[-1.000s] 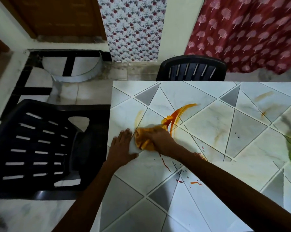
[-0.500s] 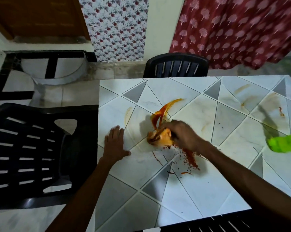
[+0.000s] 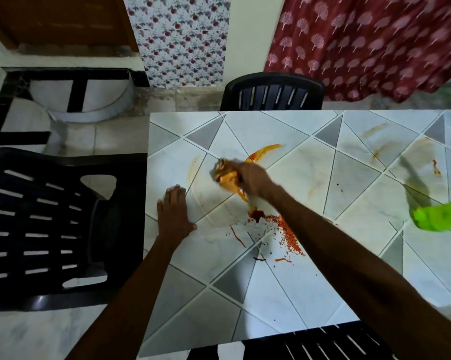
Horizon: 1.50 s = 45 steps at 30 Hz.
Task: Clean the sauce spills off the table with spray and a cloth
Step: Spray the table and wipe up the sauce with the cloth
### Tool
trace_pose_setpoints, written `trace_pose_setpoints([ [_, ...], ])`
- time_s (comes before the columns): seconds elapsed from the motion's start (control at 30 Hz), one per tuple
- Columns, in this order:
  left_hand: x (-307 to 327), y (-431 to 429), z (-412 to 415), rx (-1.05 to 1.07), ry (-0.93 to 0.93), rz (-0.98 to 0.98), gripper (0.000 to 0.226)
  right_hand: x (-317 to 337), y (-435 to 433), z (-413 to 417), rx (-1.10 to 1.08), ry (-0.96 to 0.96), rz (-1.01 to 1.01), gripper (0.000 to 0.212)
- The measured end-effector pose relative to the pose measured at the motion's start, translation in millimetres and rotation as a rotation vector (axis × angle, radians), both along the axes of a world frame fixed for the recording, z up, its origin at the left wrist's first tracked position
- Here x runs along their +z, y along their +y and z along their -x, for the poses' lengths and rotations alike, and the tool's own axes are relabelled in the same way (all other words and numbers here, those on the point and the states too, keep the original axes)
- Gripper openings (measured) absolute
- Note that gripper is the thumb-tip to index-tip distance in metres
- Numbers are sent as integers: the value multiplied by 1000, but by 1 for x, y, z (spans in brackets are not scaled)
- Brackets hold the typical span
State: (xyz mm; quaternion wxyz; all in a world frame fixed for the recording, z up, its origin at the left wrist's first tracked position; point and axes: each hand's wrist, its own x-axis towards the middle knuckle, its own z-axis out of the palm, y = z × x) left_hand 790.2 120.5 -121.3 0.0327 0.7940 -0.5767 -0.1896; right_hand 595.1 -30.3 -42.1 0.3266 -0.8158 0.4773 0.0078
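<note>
**While the cloth is this loaded, it may spread more than it lifts**

Because the wad looks soaked orange, the trouble starts nearest me. On my side of the cloth [image 3: 225,175], red flakes [image 3: 288,235] and a dark blob [image 3: 257,215] lie on the table [image 3: 310,294], right beside the person's right forearm. A low pass of that arm could drag them into a fresh smear.

Well right of the cloth, a green thing [image 3: 440,215], likely the spray, sits at the frame's edge. A wide elbow swing might knock it.

Left of the cloth, the left hand [image 3: 173,214] lies flat on the top, fingers straight, bracing near the table's edge. Wet tile could let it slide.

The right hand [image 3: 253,179] grips the cloth, bunched and pressed to the table. It is blurred, so I cannot tell how much clean fabric is left. My guess is little, and then each stroke paints sauce back down.

Just beyond the cloth lies an orange streak [image 3: 264,150]. A hard outward push could carry it toward the far edge.

Far right of the cloth, faint smears [image 3: 375,131] and a small red dab [image 3: 435,168] show, and they are easy to miss.
</note>
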Motion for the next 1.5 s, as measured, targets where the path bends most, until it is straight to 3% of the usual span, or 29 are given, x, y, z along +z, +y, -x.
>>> trace_pose_setpoints([
  [0.1,3,-4,4,27,-6,10,115,-18,50,18,-51,-64,-39,42],
  [0.17,4,-4,4,26,-19,4,116,-33,81,36,127,-27,59,51],
  [0.23,3,-4,3,15,-32,0,115,-39,109,52,206,-2,120,52],
  [0.47,6,5,20,-81,-28,23,98,-35,144,106,172,-83,178,49],
  [0.73,6,28,61,-113,29,-47,116,-3,117,175,-321,-411,94,48],
  [0.9,3,44,74,-83,45,-34,118,21,102,205,-630,-487,36,42],
  [1.07,3,59,77,-24,51,-43,116,22,73,233,-783,-386,65,42],
  [1.23,-4,68,80,-9,47,-56,113,1,53,237,-732,-138,0,49],
  [1.5,-7,70,85,2,47,-45,112,-34,86,173,-561,-240,-156,62],
])
